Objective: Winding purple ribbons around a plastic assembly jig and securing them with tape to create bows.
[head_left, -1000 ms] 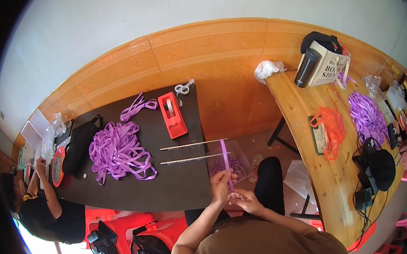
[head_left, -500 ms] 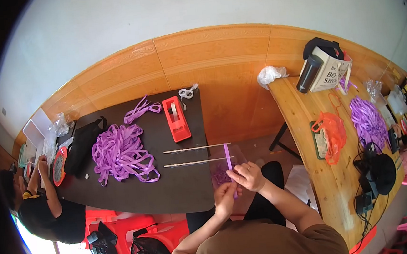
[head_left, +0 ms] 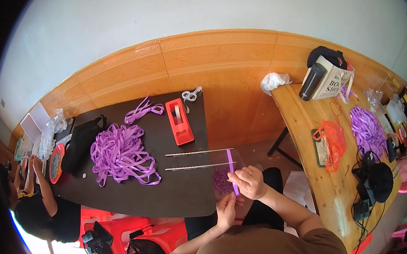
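Observation:
Two thin metal rods lie side by side on the dark table, their tips jutting past its right edge. A purple ribbon is looped across both tips and runs down toward me. My right hand pinches that ribbon between thumb and fingers. Below it, my left hand is closed at the ribbon's lower part; its fingertips are partly hidden. A short purple length shows between the two hands. To the left of the rods lies a big tangled heap of purple ribbon.
On the dark table are a red tape dispenser, white scissors and a black bag. A person works at its left end. At right, a wooden table holds an orange plastic bag, more ribbon and a tote bag.
My hands have drawn apart a little, the left one lower, so more ribbon shows between them. The whole view has shifted slightly. At the left, the other person's hands have moved.

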Available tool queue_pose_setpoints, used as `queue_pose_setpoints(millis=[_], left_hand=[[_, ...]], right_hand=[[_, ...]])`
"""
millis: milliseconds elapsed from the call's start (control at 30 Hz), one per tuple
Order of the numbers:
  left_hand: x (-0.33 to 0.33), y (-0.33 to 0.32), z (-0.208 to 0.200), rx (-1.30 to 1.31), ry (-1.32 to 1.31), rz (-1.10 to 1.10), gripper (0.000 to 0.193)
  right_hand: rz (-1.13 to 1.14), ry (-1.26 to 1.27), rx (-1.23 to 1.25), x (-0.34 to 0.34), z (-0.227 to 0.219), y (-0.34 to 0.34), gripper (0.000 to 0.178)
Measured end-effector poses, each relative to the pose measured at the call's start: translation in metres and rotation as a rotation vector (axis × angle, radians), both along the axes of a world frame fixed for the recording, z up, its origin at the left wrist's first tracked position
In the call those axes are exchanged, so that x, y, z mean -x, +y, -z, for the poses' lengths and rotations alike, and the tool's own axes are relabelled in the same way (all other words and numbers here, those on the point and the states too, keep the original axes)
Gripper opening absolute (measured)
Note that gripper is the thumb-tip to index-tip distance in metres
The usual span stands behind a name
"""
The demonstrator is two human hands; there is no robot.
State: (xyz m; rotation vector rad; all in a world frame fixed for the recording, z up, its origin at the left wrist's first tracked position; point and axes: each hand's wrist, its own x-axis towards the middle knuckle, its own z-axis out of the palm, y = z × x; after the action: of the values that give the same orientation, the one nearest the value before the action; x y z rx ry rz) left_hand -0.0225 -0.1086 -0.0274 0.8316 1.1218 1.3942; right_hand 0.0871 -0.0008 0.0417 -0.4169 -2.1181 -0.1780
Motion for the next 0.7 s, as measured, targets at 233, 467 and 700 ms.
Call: queue_pose_setpoints(millis=[233,467,700], left_hand=[[-0.001,0.039,0.015,0.03,-0.038,0.031,0.017],[-0.006,0.093,0.02,-0.017,-0.119,-0.156,0.016],[-0.004,0.118,0.008,-0.07,-0.144,-0.283,0.016]], right_hand=[[-0.094,0.201,0.429,0.012,-0.038,0.046,0.019],[-0.253,0.293,1.3,0.014,-0.018,0.118,0.008],[-0.274,0.274,1.469,0.016,-0.001,0.135,0.012]])
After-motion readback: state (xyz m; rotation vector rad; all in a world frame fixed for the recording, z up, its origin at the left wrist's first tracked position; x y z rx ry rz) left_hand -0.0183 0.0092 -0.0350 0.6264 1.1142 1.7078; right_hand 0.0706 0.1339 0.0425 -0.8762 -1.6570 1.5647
